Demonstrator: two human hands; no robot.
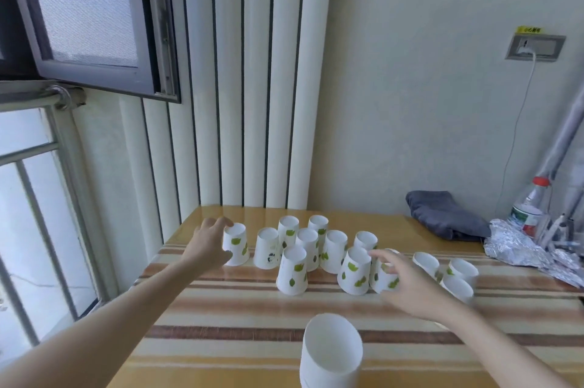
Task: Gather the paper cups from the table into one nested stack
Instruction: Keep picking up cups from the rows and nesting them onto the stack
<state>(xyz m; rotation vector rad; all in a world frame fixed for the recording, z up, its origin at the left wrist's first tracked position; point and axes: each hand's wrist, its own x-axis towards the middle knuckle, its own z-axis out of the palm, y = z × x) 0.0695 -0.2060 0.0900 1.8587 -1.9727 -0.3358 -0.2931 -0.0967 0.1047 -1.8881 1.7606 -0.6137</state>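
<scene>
Several white paper cups with green leaf prints stand upside down in a loose cluster (306, 248) across the striped table (240, 318). My left hand (210, 245) wraps around the leftmost cup (236, 245), fingers at its top. My right hand (401, 280) reaches over another upside-down cup (384, 280) right of the middle, fingers spread and touching it. Three more cups (455, 277) stand further right. A nested stack of cups (330, 353) stands at the near edge, bottom centre.
A folded grey cloth (445, 213) lies at the back right. Crumpled foil (518, 248) and a plastic bottle with a red cap (529, 207) sit at the far right. An open window (79, 17) and railing are on the left, beyond the table's edge.
</scene>
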